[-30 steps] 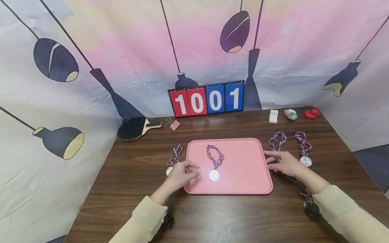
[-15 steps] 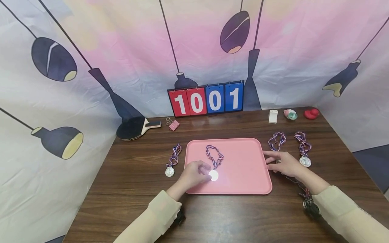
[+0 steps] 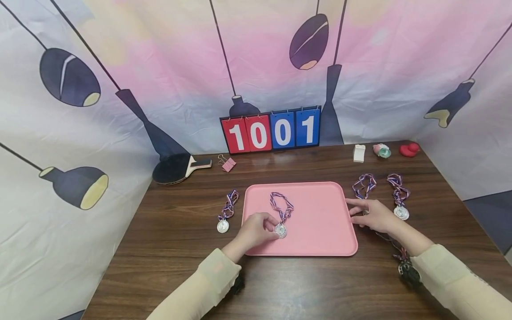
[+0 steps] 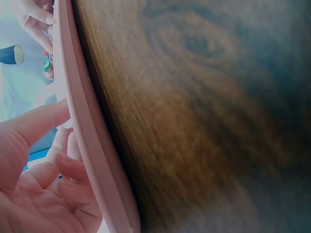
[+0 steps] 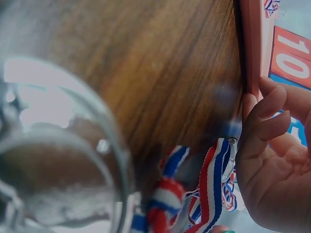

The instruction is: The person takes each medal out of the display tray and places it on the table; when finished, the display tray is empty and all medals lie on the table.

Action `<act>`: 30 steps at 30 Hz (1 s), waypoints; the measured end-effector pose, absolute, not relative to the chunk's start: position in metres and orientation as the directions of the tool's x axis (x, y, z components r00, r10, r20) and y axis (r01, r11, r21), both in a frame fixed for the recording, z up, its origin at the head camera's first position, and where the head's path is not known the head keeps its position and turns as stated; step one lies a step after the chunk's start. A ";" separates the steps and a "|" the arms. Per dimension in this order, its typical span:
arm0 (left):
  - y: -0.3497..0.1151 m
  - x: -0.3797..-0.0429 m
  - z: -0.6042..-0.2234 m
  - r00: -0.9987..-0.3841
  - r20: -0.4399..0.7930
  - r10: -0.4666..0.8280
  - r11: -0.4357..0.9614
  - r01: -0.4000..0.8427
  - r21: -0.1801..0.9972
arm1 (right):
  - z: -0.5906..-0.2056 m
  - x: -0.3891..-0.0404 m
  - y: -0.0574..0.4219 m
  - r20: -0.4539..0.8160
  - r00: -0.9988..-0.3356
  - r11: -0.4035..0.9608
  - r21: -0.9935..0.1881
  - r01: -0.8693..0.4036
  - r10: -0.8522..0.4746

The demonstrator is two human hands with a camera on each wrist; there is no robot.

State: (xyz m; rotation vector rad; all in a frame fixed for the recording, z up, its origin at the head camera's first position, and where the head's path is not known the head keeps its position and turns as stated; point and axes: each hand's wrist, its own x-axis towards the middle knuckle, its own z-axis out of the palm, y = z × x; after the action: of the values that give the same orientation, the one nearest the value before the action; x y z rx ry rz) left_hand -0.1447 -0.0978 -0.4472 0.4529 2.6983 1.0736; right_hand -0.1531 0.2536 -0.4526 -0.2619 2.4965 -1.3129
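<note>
A silver medal [image 3: 281,230] with a striped ribbon [image 3: 282,207] lies on the left part of the pink tray [image 3: 320,242]. My left hand [image 3: 257,229] reaches over the tray's left side and pinches the medal's left edge between thumb and fingers. In the left wrist view, the tray rim [image 4: 85,107] partly hides the medal between the fingertips. At the tray's right edge, my right hand [image 3: 374,215] touches the rim with extended, spread fingers. The right wrist view shows those fingertips [image 5: 249,103] against the tray's outer side.
Another silver medal [image 3: 222,226] lies left of the tray. Several more medals, one silver [image 3: 401,213] and one dark [image 3: 406,268], lie on the right. Behind stand a flip scoreboard [image 3: 272,132], a table tennis paddle [image 3: 172,170], a pink binder clip [image 3: 228,164] and a red rubber duck [image 3: 410,150].
My left hand has moved right from the tray's left edge to the medal and taken hold of it. Glare on the medal has gone, showing its relief. My right hand has stayed put.
</note>
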 end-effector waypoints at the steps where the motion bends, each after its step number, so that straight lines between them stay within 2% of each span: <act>1: -0.098 -0.145 -0.447 -0.932 -0.068 0.357 0.686 0.212 0.696 | -0.452 -0.153 0.253 -0.184 -0.937 0.566 -0.825 -0.018 -0.298; 17: -0.112 -0.145 -0.434 -0.882 -0.085 0.463 0.567 0.221 0.794 | -0.451 -0.152 0.253 -0.176 -0.936 0.558 -0.829 -0.027 -0.306; 24: -0.127 -0.151 -0.417 -0.913 0.038 0.407 0.532 0.270 0.802 | -0.447 -0.151 0.251 -0.183 -0.938 0.562 -0.827 -0.014 -0.293; 30: -0.146 -0.160 -0.400 -0.939 0.103 0.327 0.491 0.262 0.830 | -0.446 -0.150 0.250 -0.182 -0.938 0.562 -0.827 -0.015 -0.294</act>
State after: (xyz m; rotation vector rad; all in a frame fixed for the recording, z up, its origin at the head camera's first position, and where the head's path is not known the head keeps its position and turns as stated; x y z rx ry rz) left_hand -0.1599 -0.1460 -0.4001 0.5250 2.6536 1.4591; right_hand -0.1500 0.2502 -0.4457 -0.2543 2.4990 -1.3196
